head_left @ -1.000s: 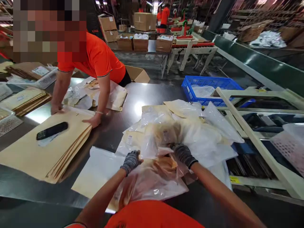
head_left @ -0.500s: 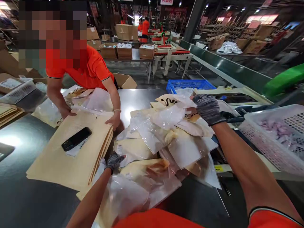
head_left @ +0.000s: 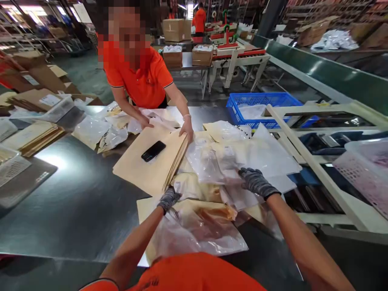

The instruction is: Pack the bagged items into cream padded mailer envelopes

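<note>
head | left hand (head_left: pixel 168 199) pinching clear bag (head_left: pixel 194 230) edge | right hand (head_left: pixel 256 182) flat, open on bag pile (head_left: pixel 242 157)

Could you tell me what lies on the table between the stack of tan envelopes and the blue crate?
In the head view, a loose pile of clear plastic bags lies between the stack of tan envelopes and the blue crate.

Dark steel table (head_left: pixel 79 202): clear bagged packets (head_left: pixel 218 169), tan envelope stack (head_left: pixel 151 163), cardboard stacks (head_left: pixel 30 135) at left.
</note>
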`<state>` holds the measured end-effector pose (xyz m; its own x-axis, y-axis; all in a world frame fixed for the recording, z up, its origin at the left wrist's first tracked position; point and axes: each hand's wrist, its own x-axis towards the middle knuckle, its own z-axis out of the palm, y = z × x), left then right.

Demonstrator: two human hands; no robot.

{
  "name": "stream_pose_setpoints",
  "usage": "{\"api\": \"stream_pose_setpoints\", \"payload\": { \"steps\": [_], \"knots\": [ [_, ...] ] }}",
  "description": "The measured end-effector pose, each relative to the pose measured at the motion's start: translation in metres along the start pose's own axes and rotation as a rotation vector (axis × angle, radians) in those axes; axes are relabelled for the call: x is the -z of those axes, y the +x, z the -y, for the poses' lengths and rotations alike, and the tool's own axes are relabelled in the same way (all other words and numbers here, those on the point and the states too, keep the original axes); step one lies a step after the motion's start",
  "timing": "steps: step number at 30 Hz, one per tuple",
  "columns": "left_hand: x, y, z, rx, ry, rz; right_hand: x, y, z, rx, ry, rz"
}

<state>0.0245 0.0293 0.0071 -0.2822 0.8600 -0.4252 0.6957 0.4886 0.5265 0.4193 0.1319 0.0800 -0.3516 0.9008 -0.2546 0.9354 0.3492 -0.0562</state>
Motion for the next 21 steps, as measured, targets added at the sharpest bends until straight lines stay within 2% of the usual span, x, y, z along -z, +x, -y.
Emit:
{"api": "stream_pose_setpoints", "payload": {
  "steps": [2, 4, 5, 7, 10, 12, 14, 16, 19, 21],
  "knots": [
    [-0.005, -0.010, 0.000, -0.058, 0.070, -0.028, -0.011, -0.007, 0.012, 0.142, 0.121, -0.132],
    [-0.011, -0.021, 0.002, -0.128, 0.117, -0.036, -0.028, -0.011, 0.040, 0.310, 0.303, -0.235],
    [-0.015, -0.028, 0.003, -0.169, 0.131, -0.036, -0.037, -0.011, 0.059, 0.379, 0.388, -0.238],
    [-0.025, -0.040, 0.010, -0.248, 0.142, -0.038, -0.049, -0.007, 0.099, 0.439, 0.488, -0.168],
    [-0.036, -0.059, 0.030, -0.437, 0.186, -0.056, -0.048, 0.005, 0.149, 0.382, 0.382, -0.008],
    [-0.036, -0.070, 0.046, -0.608, 0.257, -0.077, -0.040, 0.012, 0.167, 0.336, 0.260, 0.073],
    [-0.029, -0.080, 0.060, -0.688, 0.348, -0.067, -0.032, 0.016, 0.173, 0.327, 0.199, 0.126],
    [-0.015, -0.089, 0.070, -0.600, 0.441, 0.013, -0.028, 0.015, 0.170, 0.345, 0.174, 0.144],
    [0.005, -0.102, 0.076, -0.393, 0.583, 0.217, -0.028, 0.010, 0.159, 0.407, 0.171, 0.175],
    [0.011, -0.108, 0.077, -0.326, 0.649, 0.333, -0.033, 0.004, 0.150, 0.432, 0.223, 0.232]
  ]
}}
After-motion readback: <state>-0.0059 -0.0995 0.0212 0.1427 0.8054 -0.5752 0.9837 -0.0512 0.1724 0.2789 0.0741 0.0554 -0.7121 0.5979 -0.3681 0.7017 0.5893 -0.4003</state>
